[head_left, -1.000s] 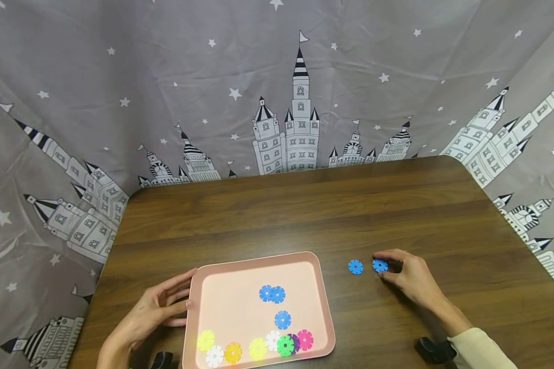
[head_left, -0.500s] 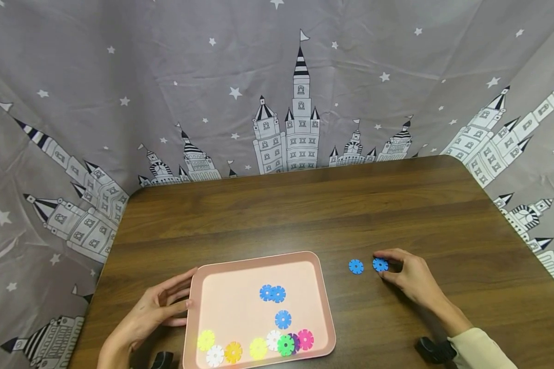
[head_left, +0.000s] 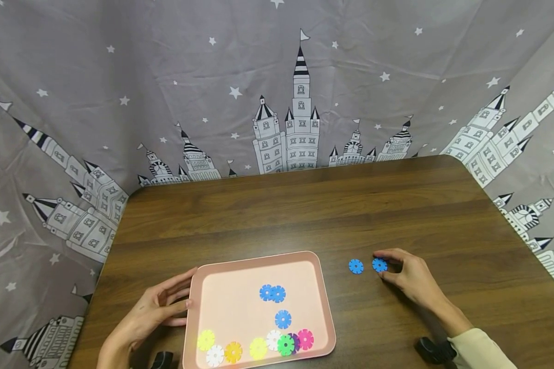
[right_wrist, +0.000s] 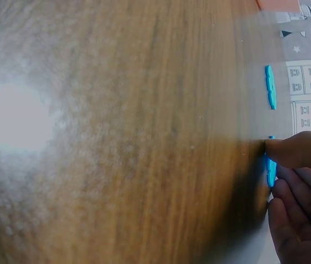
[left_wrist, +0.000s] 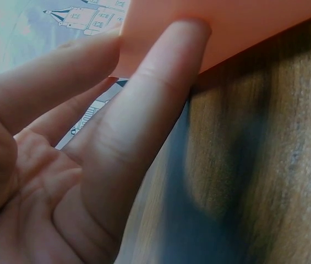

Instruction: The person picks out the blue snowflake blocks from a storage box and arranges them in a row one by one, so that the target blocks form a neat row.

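My right hand [head_left: 411,279] pinches a blue notched plastic disc [head_left: 379,265] between thumb and index finger, low over the wooden table. The right wrist view shows this disc edge-on, with the thumb [right_wrist: 295,151] across its upper part. A second blue disc [head_left: 356,266] lies flat just to its left. My left hand [head_left: 150,310] touches the left wall of a pink tray [head_left: 258,262], fingers extended towards its far corner. In the left wrist view the thumb [left_wrist: 161,82] rests along the tray's outer wall.
Inside the tray are three blue discs [head_left: 283,319], two of them overlapping. Along its near side lie several others, including yellow, white, orange [head_left: 233,352], green [head_left: 285,345], purple and pink [head_left: 305,339] ones. A grey castle-print curtain [head_left: 189,77] hangs behind the table [head_left: 277,215].
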Demonstrator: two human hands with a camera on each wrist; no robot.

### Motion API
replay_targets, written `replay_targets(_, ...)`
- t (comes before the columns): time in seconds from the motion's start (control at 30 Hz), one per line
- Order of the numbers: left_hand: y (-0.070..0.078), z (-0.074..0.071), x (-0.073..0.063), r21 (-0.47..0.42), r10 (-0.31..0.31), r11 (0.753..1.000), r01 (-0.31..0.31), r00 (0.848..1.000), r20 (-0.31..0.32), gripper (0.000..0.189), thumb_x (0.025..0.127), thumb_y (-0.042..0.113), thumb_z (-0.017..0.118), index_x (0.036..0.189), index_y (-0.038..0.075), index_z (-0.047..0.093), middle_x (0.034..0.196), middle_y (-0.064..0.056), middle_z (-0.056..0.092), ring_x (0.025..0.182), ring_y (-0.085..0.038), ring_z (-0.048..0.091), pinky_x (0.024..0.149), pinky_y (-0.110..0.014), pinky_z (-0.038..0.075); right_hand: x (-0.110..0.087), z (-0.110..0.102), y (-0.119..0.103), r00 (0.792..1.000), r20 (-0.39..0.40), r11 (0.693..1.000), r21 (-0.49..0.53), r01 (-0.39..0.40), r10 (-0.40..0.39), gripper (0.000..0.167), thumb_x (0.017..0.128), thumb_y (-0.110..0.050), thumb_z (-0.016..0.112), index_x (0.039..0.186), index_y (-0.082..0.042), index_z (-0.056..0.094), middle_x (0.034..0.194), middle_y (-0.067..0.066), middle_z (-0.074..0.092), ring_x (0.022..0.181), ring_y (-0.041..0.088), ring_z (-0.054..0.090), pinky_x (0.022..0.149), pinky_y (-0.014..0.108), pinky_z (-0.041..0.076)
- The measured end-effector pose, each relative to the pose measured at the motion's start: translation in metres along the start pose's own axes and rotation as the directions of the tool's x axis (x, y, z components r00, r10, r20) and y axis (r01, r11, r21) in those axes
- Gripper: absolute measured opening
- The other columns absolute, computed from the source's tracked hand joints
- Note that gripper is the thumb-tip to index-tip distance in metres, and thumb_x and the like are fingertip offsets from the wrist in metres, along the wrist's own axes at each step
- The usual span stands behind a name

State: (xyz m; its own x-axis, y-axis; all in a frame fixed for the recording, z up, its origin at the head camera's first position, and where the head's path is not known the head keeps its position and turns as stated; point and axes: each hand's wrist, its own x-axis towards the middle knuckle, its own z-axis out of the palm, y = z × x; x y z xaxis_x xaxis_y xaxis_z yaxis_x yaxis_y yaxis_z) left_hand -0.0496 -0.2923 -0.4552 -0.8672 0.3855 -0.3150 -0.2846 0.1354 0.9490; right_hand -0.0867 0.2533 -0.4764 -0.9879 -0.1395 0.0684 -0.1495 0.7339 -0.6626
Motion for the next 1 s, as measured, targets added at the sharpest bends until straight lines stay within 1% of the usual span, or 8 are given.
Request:
replay_targets(0.13, 0.000, 0.000, 0.000, -0.014, -0.005, 1.000, 0.005, 1.000, 0.003, 0.069, 0.096, 0.006, 0.063, 0.155, 0.003, 0.027, 0.154, -0.029, 0.026, 0.120, -0.003, 0.055, 0.083, -0.049, 0.057, 0.000, -0.001, -0.001, 1.000, -0.001, 1.000, -0.005, -0.002, 0.002, 0.041, 0.078, -0.009, 0.083, 0.117, -0.011, 0.072, 0.114, 0.003, 0.069, 0.109, 0.025, 0.063, 0.091, 0.044, 0.051)
replay_targets(0.23, -0.001, -0.001, 0.000, -0.028, 0.004, 1.000, -0.004, 1.000, 0.013, 0.069, 0.096, 0.005, 0.062, 0.155, 0.003, 0.026, 0.154, -0.026, 0.030, 0.121, -0.005, 0.055, 0.084, -0.050, 0.056, 0.000, -0.002, -0.003, 1.000, -0.010, 1.000, -0.004, 0.002, -0.002, 0.040, 0.079, -0.012, 0.083, 0.117, -0.011, 0.071, 0.115, 0.004, 0.069, 0.110, 0.025, 0.062, 0.092, 0.044, 0.050)
replay_targets(0.47, -0.003, -0.002, 0.000, -0.038, 0.036, 0.999, -0.035, 0.999, 0.028, 0.068, 0.096, 0.003, 0.061, 0.154, 0.002, 0.027, 0.150, -0.007, 0.042, 0.121, -0.006, 0.055, 0.083, -0.050, 0.056, 0.003, -0.003, -0.013, 0.999, -0.026, 0.999, -0.004, 0.036, -0.036, 0.044, 0.078, -0.012, 0.084, 0.120, -0.009, 0.070, 0.117, 0.007, 0.069, 0.111, 0.029, 0.063, 0.091, 0.047, 0.050)
replay_targets(0.57, -0.003, -0.003, 0.001, -0.033, 0.045, 0.998, -0.044, 0.999, 0.028, 0.067, 0.096, 0.003, 0.061, 0.154, 0.002, 0.027, 0.149, -0.004, 0.044, 0.122, -0.006, 0.055, 0.082, -0.050, 0.057, 0.004, -0.001, -0.021, 0.998, -0.015, 0.998, 0.011, 0.054, -0.054, 0.048, 0.078, -0.012, 0.084, 0.123, -0.006, 0.068, 0.120, 0.012, 0.068, 0.112, 0.033, 0.062, 0.090, 0.050, 0.052)
replay_targets(0.67, -0.003, -0.003, 0.001, -0.028, 0.051, 0.998, -0.051, 0.998, 0.029, 0.067, 0.096, 0.002, 0.061, 0.154, 0.001, 0.027, 0.151, -0.010, 0.042, 0.122, -0.006, 0.054, 0.082, -0.050, 0.056, 0.006, 0.002, -0.030, 0.997, -0.008, 0.997, 0.032, 0.073, -0.073, 0.049, 0.078, -0.011, 0.084, 0.124, -0.005, 0.068, 0.120, 0.013, 0.068, 0.111, 0.034, 0.063, 0.089, 0.051, 0.053)
replay_targets(0.8, -0.003, -0.002, 0.001, -0.020, 0.047, 0.999, -0.047, 0.999, 0.024, 0.068, 0.096, 0.003, 0.061, 0.154, 0.001, 0.026, 0.153, -0.024, 0.032, 0.122, -0.005, 0.054, 0.082, -0.050, 0.056, 0.010, 0.006, -0.046, 0.995, 0.006, 0.993, 0.064, 0.096, -0.097, 0.048, 0.078, -0.009, 0.083, 0.124, -0.006, 0.068, 0.120, 0.010, 0.069, 0.110, 0.029, 0.064, 0.089, 0.048, 0.054)
replay_targets(0.9, -0.002, -0.002, 0.001, -0.016, 0.040, 0.999, -0.040, 0.999, 0.020, 0.068, 0.096, 0.003, 0.061, 0.154, 0.001, 0.027, 0.153, -0.030, 0.026, 0.122, -0.005, 0.054, 0.082, -0.050, 0.056, 0.012, 0.009, -0.060, 0.992, 0.022, 0.988, 0.103, 0.118, -0.120, 0.047, 0.078, -0.008, 0.082, 0.124, -0.007, 0.069, 0.119, 0.006, 0.069, 0.108, 0.025, 0.065, 0.089, 0.046, 0.054)
replay_targets(1.0, -0.002, -0.002, 0.001, -0.018, 0.043, 0.999, -0.042, 0.999, 0.022, 0.068, 0.096, 0.003, 0.061, 0.154, 0.001, 0.027, 0.153, -0.030, 0.026, 0.122, -0.005, 0.054, 0.083, -0.050, 0.056, 0.015, 0.015, -0.072, 0.986, 0.029, 0.979, 0.130, 0.158, -0.163, 0.046, 0.078, -0.009, 0.083, 0.122, -0.007, 0.070, 0.119, 0.004, 0.070, 0.108, 0.023, 0.065, 0.090, 0.044, 0.054)
